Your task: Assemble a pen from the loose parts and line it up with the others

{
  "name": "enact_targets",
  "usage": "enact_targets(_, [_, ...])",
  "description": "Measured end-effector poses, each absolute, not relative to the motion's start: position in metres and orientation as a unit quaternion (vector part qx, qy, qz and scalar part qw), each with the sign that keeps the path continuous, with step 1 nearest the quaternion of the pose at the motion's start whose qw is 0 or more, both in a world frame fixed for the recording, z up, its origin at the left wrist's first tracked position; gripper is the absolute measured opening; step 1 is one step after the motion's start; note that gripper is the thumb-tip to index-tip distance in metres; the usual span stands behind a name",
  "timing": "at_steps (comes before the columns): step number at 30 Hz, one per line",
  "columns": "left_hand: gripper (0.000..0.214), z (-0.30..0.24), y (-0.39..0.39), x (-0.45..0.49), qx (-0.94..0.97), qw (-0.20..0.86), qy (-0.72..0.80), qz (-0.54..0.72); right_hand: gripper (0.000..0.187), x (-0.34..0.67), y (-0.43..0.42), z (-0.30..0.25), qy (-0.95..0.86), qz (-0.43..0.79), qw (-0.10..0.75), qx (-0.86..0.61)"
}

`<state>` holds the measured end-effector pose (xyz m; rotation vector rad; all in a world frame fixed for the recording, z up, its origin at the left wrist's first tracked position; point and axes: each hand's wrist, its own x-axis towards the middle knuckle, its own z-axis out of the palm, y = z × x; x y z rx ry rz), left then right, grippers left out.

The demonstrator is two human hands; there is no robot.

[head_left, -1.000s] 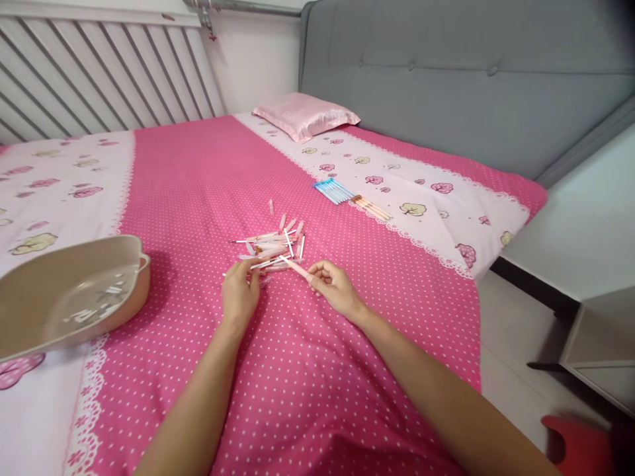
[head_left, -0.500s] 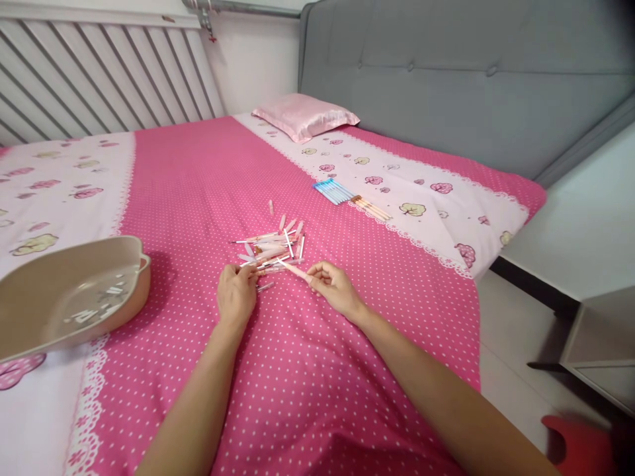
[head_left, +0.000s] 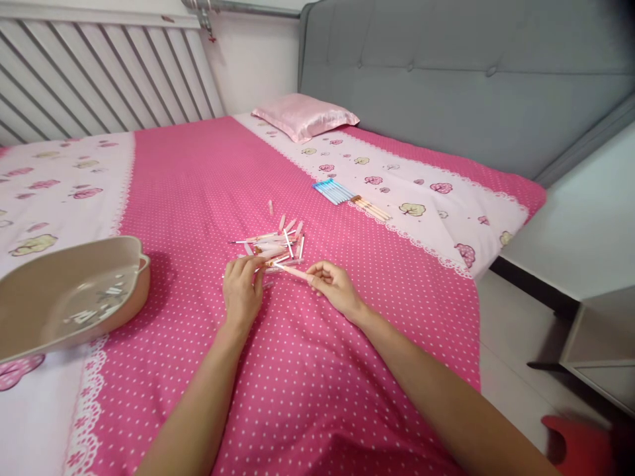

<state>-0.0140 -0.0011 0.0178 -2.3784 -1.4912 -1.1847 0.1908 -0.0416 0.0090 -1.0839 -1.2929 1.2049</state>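
We pinch a pink pen [head_left: 299, 273] in our right hand [head_left: 335, 285] beside the parts pile [head_left: 272, 251], our left hand [head_left: 242, 289] at its edge, grip unclear, seemingly choosing a part; next calls for careful aligning.

**Many Pen Parts [head_left: 272, 252], Only One Basin [head_left: 44, 291]**

There are two hands [head_left: 333, 285], one pillow [head_left: 305, 117], one headboard [head_left: 446, 99] and one radiator [head_left: 99, 82]. Blue pens [head_left: 333, 191] make one row, peach pens [head_left: 372, 207] another. Pen parts and white pieces [head_left: 84, 315] overlap; their exact numbers I cannot tell.

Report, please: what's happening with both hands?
Right hand: holding a pink pen. Left hand: at the pile of pen parts. Tan basin: off left, apart from both hands.
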Motion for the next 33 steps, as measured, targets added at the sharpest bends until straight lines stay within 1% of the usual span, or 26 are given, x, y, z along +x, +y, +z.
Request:
enact_targets(6, [0.02,0.02,-0.003,-0.011,-0.797,0.088,-0.464,-0.375,0.016,0.191,-0.042,0.009,-0.55,0.488,0.5,-0.458])
enact_targets(13, [0.02,0.024,-0.004,-0.008,-0.797,0.093,-0.472,-0.364,0.018,0.191,-0.041,0.004,-0.548,0.463,0.508,-0.476])
enact_targets(16, [0.021,0.021,-0.003,-0.008,-0.807,0.072,-0.459,-0.365,0.019,0.194,-0.039,0.003,-0.545,0.448,0.514,-0.488])
enact_targets(18, [0.023,0.02,-0.002,-0.009,-0.822,0.023,-0.436,-0.365,0.02,0.197,-0.037,0.003,-0.54,0.444,0.518,-0.492])
enact_targets(22, [0.025,0.019,-0.002,-0.006,-0.83,-0.107,-0.405,-0.368,0.022,0.202,-0.034,0.004,-0.522,0.45,0.529,-0.494])
enact_targets(27, [0.02,0.019,-0.003,-0.001,-0.707,-0.342,-0.427,-0.449,0.026,0.205,-0.032,0.005,-0.497,0.485,0.529,-0.488])
enact_targets(33, [0.025,0.02,-0.01,0.006,-0.59,-0.445,-0.446,-0.505,0.026,0.206,-0.033,0.009,-0.471,0.518,0.515,-0.494])
